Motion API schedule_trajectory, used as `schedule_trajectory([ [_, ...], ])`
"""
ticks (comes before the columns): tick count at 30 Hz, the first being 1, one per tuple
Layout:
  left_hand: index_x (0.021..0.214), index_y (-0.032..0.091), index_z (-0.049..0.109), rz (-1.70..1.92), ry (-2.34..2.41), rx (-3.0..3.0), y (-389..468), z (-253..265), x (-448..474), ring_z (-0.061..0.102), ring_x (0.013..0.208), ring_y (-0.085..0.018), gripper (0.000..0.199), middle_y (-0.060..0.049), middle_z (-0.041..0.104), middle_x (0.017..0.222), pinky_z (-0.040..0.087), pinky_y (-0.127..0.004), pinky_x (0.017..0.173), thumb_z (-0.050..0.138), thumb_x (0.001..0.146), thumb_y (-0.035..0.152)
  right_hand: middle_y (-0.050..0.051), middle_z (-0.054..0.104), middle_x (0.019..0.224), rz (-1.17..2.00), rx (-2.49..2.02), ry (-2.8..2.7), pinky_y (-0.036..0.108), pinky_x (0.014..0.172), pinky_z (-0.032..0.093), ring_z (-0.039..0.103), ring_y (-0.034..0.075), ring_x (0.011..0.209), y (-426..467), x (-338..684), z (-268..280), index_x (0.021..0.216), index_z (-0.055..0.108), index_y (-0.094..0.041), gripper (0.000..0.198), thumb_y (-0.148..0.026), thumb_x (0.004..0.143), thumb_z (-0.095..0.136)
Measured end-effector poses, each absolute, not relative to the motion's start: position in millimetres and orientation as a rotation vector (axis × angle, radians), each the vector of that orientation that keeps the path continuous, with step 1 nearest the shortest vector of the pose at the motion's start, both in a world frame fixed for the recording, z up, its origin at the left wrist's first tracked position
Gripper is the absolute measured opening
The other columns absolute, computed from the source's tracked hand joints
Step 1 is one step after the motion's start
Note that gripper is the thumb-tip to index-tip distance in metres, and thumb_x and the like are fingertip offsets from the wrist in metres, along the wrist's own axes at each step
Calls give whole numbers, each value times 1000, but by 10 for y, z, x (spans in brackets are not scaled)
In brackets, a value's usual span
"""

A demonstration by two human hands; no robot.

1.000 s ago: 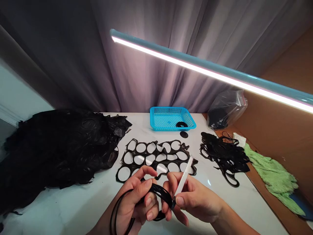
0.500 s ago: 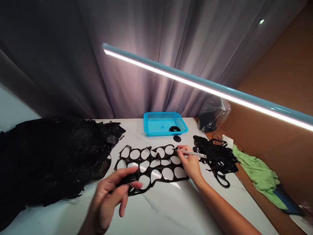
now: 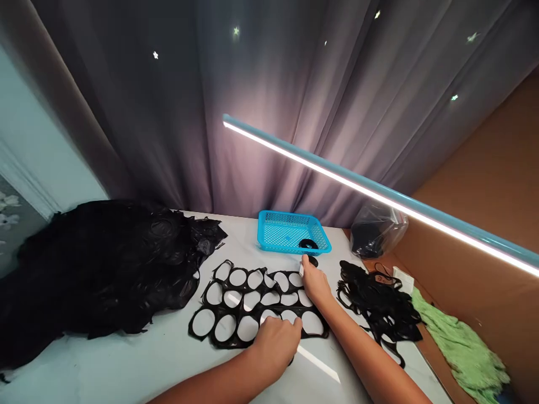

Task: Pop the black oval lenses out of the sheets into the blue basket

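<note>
A black sheet with several rows of round holes [image 3: 233, 343] lies spread on the white table. My left hand [image 3: 275, 345] is closed over its near edge, back of the hand up. A dark edge of a black piece shows under its fingers; its shape is hidden. My right hand [image 3: 315, 283] is closed at the sheet's far right corner. Only a little of the slim white tool [image 3: 301, 269] in it shows. Just beyond its fingertips, a black disc [image 3: 313, 261] lies on the table in front of the blue basket [image 3: 278, 247].
Black rings [image 3: 309, 244] lie in the basket. A large black heap [image 3: 105, 269] covers the left side. At right are tangled black offcuts [image 3: 385, 306], a clear bag [image 3: 377, 230] and a green cloth [image 3: 458, 342]. A lit tube lamp [image 3: 337, 174] hangs across the table.
My left hand has moved right, from fingers apart around a black piece to closed over the sheet's near edge. My right hand has turned, hiding most of the white tool. The view has shifted.
</note>
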State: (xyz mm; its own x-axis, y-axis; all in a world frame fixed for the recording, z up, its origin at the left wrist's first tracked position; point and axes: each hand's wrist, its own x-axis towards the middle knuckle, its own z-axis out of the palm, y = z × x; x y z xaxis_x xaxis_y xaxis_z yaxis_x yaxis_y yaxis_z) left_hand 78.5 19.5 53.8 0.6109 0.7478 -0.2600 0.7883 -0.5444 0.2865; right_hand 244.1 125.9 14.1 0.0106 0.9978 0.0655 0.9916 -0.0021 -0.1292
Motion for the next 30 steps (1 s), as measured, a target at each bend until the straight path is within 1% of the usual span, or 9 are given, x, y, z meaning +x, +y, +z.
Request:
schedule_trajectory([
  [3, 105, 12, 62, -129, 1161, 2421, 198, 506, 819, 70, 81, -31, 32, -13, 73, 87, 50, -39, 74, 65, 73, 8, 6, 66, 87, 51, -2155, -2117, 28, 58, 24, 64, 20, 66, 1233, 2692, 214, 105, 44, -20, 12, -18, 99, 34],
  [7, 93, 24, 64, 0, 1023, 2288, 156, 557, 1038, 70, 82, -24, 14, -1, 73, 86, 48, -30, 71, 62, 79, 24, 7, 67, 89, -35, -2209, -2138, 29, 56, 21, 64, 19, 66, 1155, 3175, 321, 105, 43, -19, 13, -23, 102, 31],
  [9, 98, 28, 63, 85, 965, 2203, 120, 607, 1228, 69, 84, -21, 15, 2, 73, 88, 47, -28, 70, 58, 84, 29, 6, 67, 88, -73, -2224, -2200, 29, 55, 21, 64, 18, 66, 1104, 3406, 351, 105, 43, -20, 10, -20, 100, 34],
  [12, 117, 30, 55, 197, 908, 2081, 37, 640, 1476, 67, 87, -22, 33, -1, 71, 93, 46, -29, 70, 56, 85, 29, 5, 65, 90, -116, -2209, -2282, 28, 55, 24, 62, 17, 66, 1021, 3680, 371, 104, 45, -21, 13, -14, 95, 39],
  [15, 126, 27, 45, 225, 820, 1887, -67, 586, 1490, 64, 70, -17, 47, 1, 68, 84, 45, -24, 59, 57, 81, 22, 6, 61, 89, -271, -2058, -2234, 28, 58, 31, 60, 19, 71, 954, 3841, 399, 92, 49, -21, 9, -16, 93, 41],
  [18, 115, 22, 47, 198, 756, 1287, -149, 552, 1164, 49, 51, -11, 48, 4, 62, 71, 36, -20, 47, 56, 69, 12, 4, 54, 78, -307, -1801, -2015, 30, 64, 37, 54, 20, 70, 923, 3821, 472, 77, 46, -22, 17, -25, 93, 41],
  [23, 103, 21, 52, 319, 866, 975, -29, 974, 183, 44, 49, -9, 46, 8, 54, 64, 37, -22, 53, 57, 58, 11, -4, 47, 63, 260, -1543, -1627, 26, 58, 36, 45, 16, 58, 937, 3260, 608, 71, 45, -23, 20, -33, 87, 50],
  [26, 109, 18, 57, 480, 1054, 892, 241, 1359, -325, 56, 63, -14, 38, 4, 58, 60, 40, -24, 63, 55, 70, 16, -2, 56, 69, 767, -1346, -1558, 25, 60, 40, 52, 15, 63, 963, 2746, 580, 72, 48, -22, 17, -32, 84, 54],
  [30, 121, 17, 57, 942, 1122, 815, 571, 1515, -734, 58, 68, -12, 39, -4, 68, 85, 46, -28, 75, 60, 82, 20, 1, 64, 75, 1128, -1171, -1601, 26, 64, 44, 59, 16, 69, 991, 2199, 428, 72, 51, -20, 15, -30, 81, 58],
])
